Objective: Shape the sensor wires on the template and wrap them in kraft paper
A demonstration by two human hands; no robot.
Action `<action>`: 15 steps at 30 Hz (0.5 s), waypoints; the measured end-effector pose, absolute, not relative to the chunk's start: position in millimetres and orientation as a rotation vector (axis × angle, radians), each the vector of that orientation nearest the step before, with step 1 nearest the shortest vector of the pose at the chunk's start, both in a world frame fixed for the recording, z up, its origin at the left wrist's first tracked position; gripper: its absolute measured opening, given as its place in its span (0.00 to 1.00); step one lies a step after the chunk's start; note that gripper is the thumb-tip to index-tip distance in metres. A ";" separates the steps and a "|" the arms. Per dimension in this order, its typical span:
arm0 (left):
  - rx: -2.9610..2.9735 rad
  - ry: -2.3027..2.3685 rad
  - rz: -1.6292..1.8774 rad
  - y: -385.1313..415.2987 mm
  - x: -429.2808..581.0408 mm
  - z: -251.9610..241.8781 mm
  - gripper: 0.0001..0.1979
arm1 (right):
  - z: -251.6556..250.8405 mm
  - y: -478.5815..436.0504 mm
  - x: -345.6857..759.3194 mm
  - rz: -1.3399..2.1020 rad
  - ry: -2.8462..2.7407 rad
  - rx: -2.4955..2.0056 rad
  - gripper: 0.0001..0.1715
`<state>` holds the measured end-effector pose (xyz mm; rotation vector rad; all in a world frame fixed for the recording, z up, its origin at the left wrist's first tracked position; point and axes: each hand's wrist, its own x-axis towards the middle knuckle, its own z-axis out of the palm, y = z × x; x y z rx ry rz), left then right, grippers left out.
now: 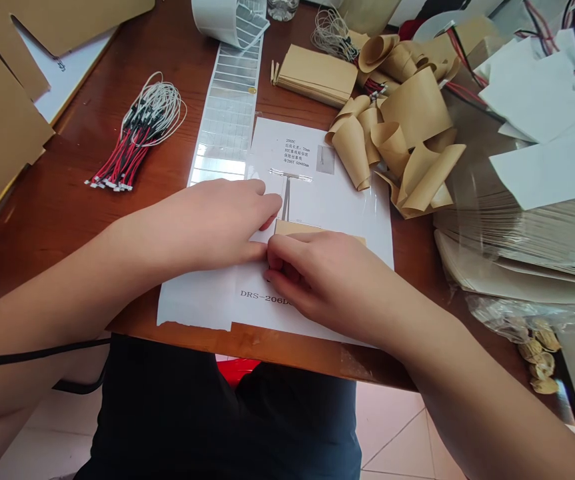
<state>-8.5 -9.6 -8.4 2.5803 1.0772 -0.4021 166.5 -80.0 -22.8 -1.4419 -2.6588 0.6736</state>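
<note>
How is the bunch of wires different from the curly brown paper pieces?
The bundle of wires is thin red, black and white strands, while the curled kraft paper pieces are wide tan strips. The wires are gathered neatly side by side, but the paper pieces lie in a messy heap. The wire bundle also looks smaller than the paper heap. Both lie on the wooden table.

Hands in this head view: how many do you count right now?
2. The left hand rests on the printed white sheet, and the right hand is at the lower edge of the kraft paper strip. No others show.
</note>
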 end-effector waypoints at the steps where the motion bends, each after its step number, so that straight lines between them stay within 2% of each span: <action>1: 2.583 1.072 -0.401 -9.6 -8.6 -8.2 0.17 | -22.9 -80.0 166.4 0.677 -2.659 -1.443 0.11; 15: 2.597 1.062 -0.404 -9.0 -9.5 -9.3 0.17 | -23.3 -80.7 165.8 0.680 -2.655 -1.459 0.13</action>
